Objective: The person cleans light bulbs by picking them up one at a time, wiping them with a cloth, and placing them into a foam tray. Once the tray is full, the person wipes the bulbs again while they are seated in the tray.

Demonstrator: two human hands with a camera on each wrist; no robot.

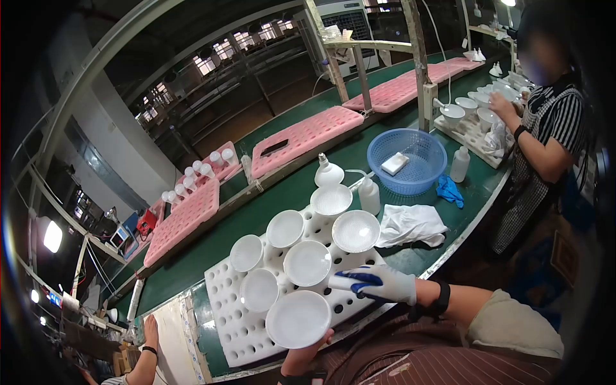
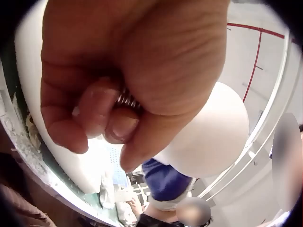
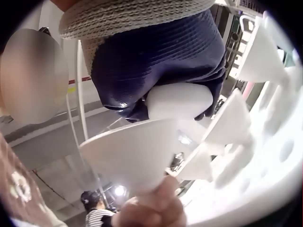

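Your bare left hand (image 1: 312, 339), fingers curled, grips threaded base (image 2: 127, 99) of one white lamp (image 1: 298, 319), wide face up above grip, over near side of holed tray (image 1: 219, 296). Six other lamps (image 1: 307, 263) face up, one upended lamp (image 1: 329, 173) behind. Your gloved right hand (image 1: 384, 284) pinches one white piece (image 3: 180, 101) beside held lamp.

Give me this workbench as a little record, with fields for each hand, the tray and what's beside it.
Left hand: bare, fingers curled round the threaded base of a white cone-shaped piece
Right hand: gloved, gripping a white rounded object
Tray: white, with holes, bearing several white cone-shaped pieces
Beside tray: white cloth, squeeze bottle
Basket: blue, white block inside
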